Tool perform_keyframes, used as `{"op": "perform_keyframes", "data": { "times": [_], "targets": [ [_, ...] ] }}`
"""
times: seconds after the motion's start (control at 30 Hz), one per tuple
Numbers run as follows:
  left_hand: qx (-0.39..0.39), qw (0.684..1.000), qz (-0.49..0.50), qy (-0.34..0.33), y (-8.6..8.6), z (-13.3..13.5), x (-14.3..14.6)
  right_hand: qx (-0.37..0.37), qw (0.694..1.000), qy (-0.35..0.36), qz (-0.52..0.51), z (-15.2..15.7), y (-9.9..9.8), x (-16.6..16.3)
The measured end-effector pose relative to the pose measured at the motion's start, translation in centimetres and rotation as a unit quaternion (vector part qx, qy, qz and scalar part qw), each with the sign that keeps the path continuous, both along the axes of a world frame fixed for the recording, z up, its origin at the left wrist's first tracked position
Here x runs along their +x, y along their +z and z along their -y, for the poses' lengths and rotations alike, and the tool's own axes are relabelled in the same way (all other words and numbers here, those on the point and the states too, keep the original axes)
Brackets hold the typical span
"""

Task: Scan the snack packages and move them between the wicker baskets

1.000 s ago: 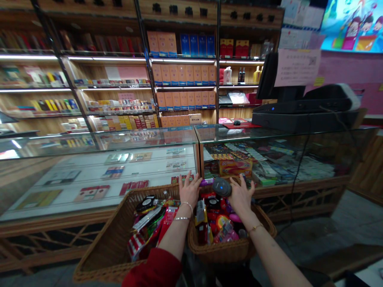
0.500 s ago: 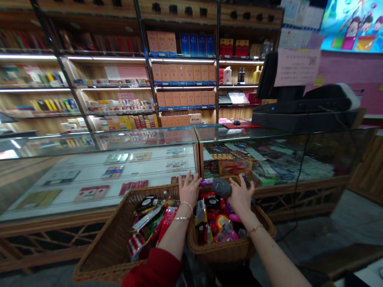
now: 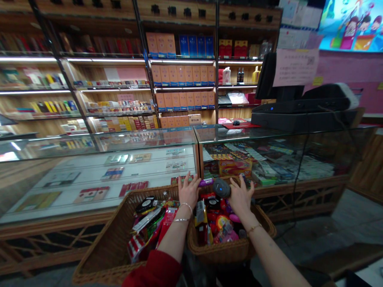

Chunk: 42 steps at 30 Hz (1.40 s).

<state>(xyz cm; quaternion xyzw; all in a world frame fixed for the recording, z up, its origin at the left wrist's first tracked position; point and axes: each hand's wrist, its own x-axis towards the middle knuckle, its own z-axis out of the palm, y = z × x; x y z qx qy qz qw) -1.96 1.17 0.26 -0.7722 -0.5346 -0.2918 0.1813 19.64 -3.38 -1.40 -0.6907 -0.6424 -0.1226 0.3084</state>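
Observation:
My left hand [image 3: 188, 192] is over the rim between two wicker baskets, fingers partly spread. At its fingertips is a small purple stick-shaped item [image 3: 206, 182]. My right hand [image 3: 240, 196] is around a dark grey handheld scanner [image 3: 222, 187], whose rounded head faces the purple item and shows a blue light. The scanner's grip is hidden behind my hand. Beneath sits the right wicker basket [image 3: 221, 252], holding a red toy-like item [image 3: 213, 218] and other small colourful goods. The larger left wicker basket [image 3: 101, 243] holds shiny packets [image 3: 148, 219].
A glass display counter [image 3: 134, 145] runs across behind the baskets. On its right part stands a till with a monitor [image 3: 265, 75], and a cable [image 3: 299, 175] hangs down the front. Shelves of boxes [image 3: 179, 75] line the wall, with a bright screen [image 3: 350, 28] at upper right.
A blue light now shows on the scanner's head, where it was dark before. Both hands and the purple item have barely moved.

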Motion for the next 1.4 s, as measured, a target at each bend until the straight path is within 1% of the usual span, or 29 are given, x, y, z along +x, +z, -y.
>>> {"op": "perform_keyframes", "data": {
  "times": [0.13,0.27,0.47,0.63,0.9,1.13,1.4],
  "targets": [
    [-0.007,1.0,0.009,0.004,0.1,0.1,0.1,0.0,1.0,-0.01,0.009,-0.1,-0.7,-0.1],
    [-0.007,1.0,0.016,0.007,0.2,0.2,0.1,0.0,1.0,-0.008,0.005,0.0,-0.7,-0.1],
    [0.001,1.0,0.018,-0.002,1.1,0.5,0.4,-0.001,1.0,0.005,-0.015,0.1,-0.1,-0.2],
    [0.005,1.0,0.019,0.0,2.0,0.8,0.6,0.003,1.0,0.008,-0.011,0.3,0.3,-0.4],
    [0.002,1.0,0.024,0.009,3.3,1.1,0.2,0.002,1.0,0.014,-0.026,1.3,1.7,-0.9],
    [0.006,0.999,0.032,0.027,3.6,2.7,-1.6,0.011,0.999,0.028,-0.027,1.8,2.5,-1.8],
    [0.001,0.997,0.04,0.071,3.4,5.3,-5.6,0.028,0.998,0.046,-0.014,2.2,2.4,-2.9]
  ]
}}
